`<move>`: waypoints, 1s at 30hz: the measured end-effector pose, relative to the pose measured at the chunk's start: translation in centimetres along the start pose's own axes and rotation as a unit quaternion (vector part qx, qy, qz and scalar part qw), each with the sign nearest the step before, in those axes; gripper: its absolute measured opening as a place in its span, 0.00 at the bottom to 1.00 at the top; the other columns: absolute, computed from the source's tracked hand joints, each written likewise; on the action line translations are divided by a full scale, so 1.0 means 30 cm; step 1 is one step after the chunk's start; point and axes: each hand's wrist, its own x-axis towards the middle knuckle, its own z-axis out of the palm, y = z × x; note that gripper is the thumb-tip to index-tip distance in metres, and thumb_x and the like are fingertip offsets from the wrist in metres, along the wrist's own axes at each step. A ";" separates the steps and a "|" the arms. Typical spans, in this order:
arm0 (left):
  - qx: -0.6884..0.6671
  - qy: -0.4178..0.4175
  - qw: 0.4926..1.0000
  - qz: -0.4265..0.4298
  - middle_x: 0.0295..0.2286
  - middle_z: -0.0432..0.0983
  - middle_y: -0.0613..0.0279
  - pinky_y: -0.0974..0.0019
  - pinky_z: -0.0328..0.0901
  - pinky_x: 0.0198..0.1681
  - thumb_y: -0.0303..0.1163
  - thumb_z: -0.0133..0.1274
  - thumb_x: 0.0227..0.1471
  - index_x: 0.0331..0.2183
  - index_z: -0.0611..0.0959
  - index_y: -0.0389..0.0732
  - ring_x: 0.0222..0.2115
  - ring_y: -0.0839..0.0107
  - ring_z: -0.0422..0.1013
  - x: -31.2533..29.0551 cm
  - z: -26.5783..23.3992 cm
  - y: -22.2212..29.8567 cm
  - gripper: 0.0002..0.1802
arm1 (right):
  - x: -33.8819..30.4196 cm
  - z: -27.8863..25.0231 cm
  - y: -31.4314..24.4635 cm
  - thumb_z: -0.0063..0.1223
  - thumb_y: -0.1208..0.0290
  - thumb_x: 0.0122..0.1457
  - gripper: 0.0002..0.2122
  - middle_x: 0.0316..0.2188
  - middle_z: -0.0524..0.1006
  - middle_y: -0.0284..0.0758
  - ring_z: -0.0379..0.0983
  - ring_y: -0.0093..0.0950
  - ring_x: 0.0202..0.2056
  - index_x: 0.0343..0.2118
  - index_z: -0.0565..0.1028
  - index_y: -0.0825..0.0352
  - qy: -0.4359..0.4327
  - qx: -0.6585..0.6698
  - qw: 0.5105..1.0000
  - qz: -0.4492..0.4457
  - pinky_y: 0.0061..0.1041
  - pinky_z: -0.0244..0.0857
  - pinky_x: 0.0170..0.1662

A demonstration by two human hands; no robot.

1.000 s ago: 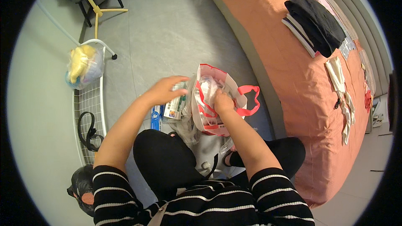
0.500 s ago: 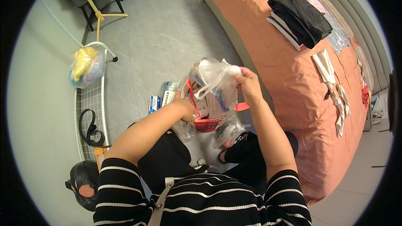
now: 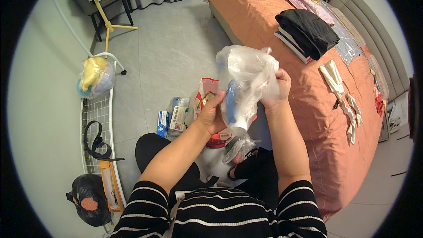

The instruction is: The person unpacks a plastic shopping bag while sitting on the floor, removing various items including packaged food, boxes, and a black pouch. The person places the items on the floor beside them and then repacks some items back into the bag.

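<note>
A clear plastic bag (image 3: 253, 68) hangs in front of me, lifted above the floor. Inside it show something blue and a whitish bottle-like shape, blurred by the film. My right hand (image 3: 278, 89) is closed around the gathered plastic at the bag's right side. At its left edge, my left hand (image 3: 212, 115) has its thumb raised and apart, close against the plastic; its other fingers are partly hidden. Behind my left hand stands a red and white shopping bag (image 3: 210, 84) with items in it, partly covered by my hand and the plastic bag.
Blue and white boxes (image 3: 163, 123) lie on the floor left of the shopping bag. Another clear bag (image 3: 239, 149) rests by my right foot. The orange-covered bed (image 3: 304, 119) borders the right side. A white wire rack (image 3: 98, 112) stands along the left wall, near a black bag (image 3: 90, 198).
The clear plastic bag has come up out of the shopping bag, held by my right hand. My left hand has left the shopping bag's rim and moved right, beside the clear bag.
</note>
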 end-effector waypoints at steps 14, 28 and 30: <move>0.190 0.070 0.971 0.128 0.45 0.68 0.56 0.54 0.63 0.52 0.24 0.59 0.41 0.53 0.62 0.38 0.47 0.62 0.66 -0.087 -0.078 0.050 0.37 | -0.109 -0.147 0.002 0.38 0.71 0.42 0.23 0.43 0.73 0.50 0.69 0.43 0.45 0.42 0.69 0.78 0.082 -0.109 0.985 0.102 0.43 0.60 0.53; 0.042 -0.032 0.998 0.023 0.52 0.61 0.51 0.44 0.54 0.55 0.75 0.30 0.45 0.55 0.63 0.43 0.54 0.53 0.58 -0.065 -0.164 0.119 0.50 | -0.026 0.080 0.332 0.47 0.68 0.46 0.12 0.34 0.74 0.51 0.70 0.43 0.36 0.27 0.74 0.73 -0.167 -0.851 0.497 -0.003 0.38 0.63 0.42; 0.052 -0.029 0.997 0.048 0.50 0.63 0.52 0.46 0.55 0.53 0.70 0.32 0.44 0.53 0.65 0.43 0.52 0.54 0.60 -0.072 -0.203 0.124 0.46 | -0.104 0.128 0.494 0.49 0.67 0.45 0.13 0.36 0.73 0.52 0.69 0.44 0.39 0.27 0.74 0.73 -0.129 -0.851 0.509 -0.027 0.38 0.61 0.44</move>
